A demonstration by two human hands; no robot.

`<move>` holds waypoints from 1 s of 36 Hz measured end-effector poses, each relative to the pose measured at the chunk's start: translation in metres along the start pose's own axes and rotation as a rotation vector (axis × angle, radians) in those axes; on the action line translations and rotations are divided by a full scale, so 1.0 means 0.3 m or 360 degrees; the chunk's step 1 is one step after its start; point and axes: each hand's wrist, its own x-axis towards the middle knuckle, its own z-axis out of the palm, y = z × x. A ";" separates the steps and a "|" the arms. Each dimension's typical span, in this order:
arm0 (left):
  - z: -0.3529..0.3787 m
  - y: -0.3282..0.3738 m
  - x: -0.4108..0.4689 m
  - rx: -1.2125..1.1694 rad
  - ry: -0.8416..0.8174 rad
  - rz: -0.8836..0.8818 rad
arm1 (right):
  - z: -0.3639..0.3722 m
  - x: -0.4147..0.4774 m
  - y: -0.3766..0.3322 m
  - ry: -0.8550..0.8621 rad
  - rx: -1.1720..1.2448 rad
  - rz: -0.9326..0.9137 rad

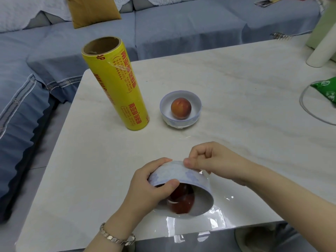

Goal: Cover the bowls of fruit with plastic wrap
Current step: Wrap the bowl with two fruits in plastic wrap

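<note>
A person tips the near bowl [174, 174] on its side at the front edge of a pale marble worktop [236, 88], its mouth turned towards the camera and a red fruit [181, 202] showing inside. The left hand [151, 188], a metal bracelet [116, 237] on its wrist, grips the bowl's left rim, fingers curled round the outside and thumb hooked over the edge. The right hand [209, 159] rests on the upturned wall of the bowl, fingers bent and thumb pressed down, apparently pinching the plastic wrap [214, 215] against it, though the clear film is hard to make out there. Glossy wrap trails from the bowl's mouth onto the worktop. Farther back, the far bowl [163, 100] stands upright holding a peach [181, 108]. Just to its left stands a yellow roll of wrap [116, 84] on end. A green packet [327, 88] lies at the right edge; a blue sofa [163, 24] runs behind
</note>
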 end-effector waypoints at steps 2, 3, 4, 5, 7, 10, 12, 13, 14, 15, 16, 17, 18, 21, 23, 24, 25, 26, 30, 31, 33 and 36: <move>-0.003 0.002 0.001 -0.0013 -0.0008 -0.0003 | 0.019 0.001 0.015 0.0139 0.0106 -0.0131; -0.005 0.004 0.002 -0.0015 -0.0019 0.0004 | 0.027 0.002 0.021 0.0225 0.0128 -0.0200; -0.006 0.007 0.002 -0.0018 -0.0032 0.0012 | 0.034 0.004 0.025 0.0312 0.0139 -0.0263; -0.008 0.009 0.002 -0.0021 -0.0040 0.0019 | 0.040 0.008 0.028 0.0395 0.0145 -0.0315; -0.009 0.014 0.002 -0.0030 -0.0040 0.0035 | 0.048 0.017 0.034 0.0513 0.0142 -0.0376; -0.008 0.013 0.000 -0.0055 -0.0007 0.0054 | 0.055 0.031 0.046 0.0572 0.0146 -0.0391; -0.007 0.012 -0.002 -0.0080 0.0016 0.0059 | 0.060 0.039 0.053 0.0584 0.0134 -0.0379; -0.006 0.012 -0.002 -0.0088 0.0023 0.0064 | 0.062 0.041 0.056 0.0592 0.0116 -0.0373; -0.005 0.012 -0.001 -0.0094 0.0028 0.0066 | 0.062 0.043 0.057 0.0592 0.0090 -0.0365; -0.004 0.012 -0.001 -0.0100 0.0035 0.0065 | 0.060 0.044 0.058 0.0577 0.0061 -0.0351; -0.002 0.013 0.000 -0.0110 0.0042 0.0060 | 0.057 0.044 0.057 0.0546 0.0037 -0.0328; -0.001 0.012 0.000 -0.0121 0.0048 0.0056 | 0.054 0.044 0.055 0.0510 0.0024 -0.0294; 0.001 0.011 0.001 -0.0129 0.0055 0.0052 | 0.052 0.044 0.054 0.0481 0.0027 -0.0259; 0.007 0.006 0.003 -0.0149 0.0077 0.0035 | 0.051 0.047 0.054 0.0446 0.0097 -0.0145; 0.006 0.003 0.002 -0.0168 0.0091 0.0017 | 0.054 0.050 0.058 0.0424 0.0153 -0.0026; 0.006 0.001 0.001 -0.0172 0.0091 0.0013 | 0.055 0.052 0.064 0.0417 0.0189 0.0039; 0.005 -0.001 0.001 -0.0172 0.0089 0.0013 | 0.055 0.054 0.072 0.0427 0.0214 0.0088; 0.005 -0.002 -0.001 -0.0172 0.0084 0.0013 | 0.053 0.057 0.081 0.0468 0.0214 0.0110; 0.005 -0.003 -0.006 -0.0205 0.0104 0.0005 | 0.028 0.051 0.137 0.0794 -0.0208 0.0037; 0.003 -0.003 -0.005 -0.0225 0.0117 0.0007 | 0.020 0.044 0.148 0.0890 -0.0282 0.0006; -0.003 -0.002 0.001 -0.0250 0.0141 0.0015 | 0.004 0.017 0.144 0.1077 -0.0236 -0.0153; -0.004 0.002 0.007 -0.0225 0.0149 0.0010 | 0.008 -0.052 0.081 0.0970 -0.0234 -0.0599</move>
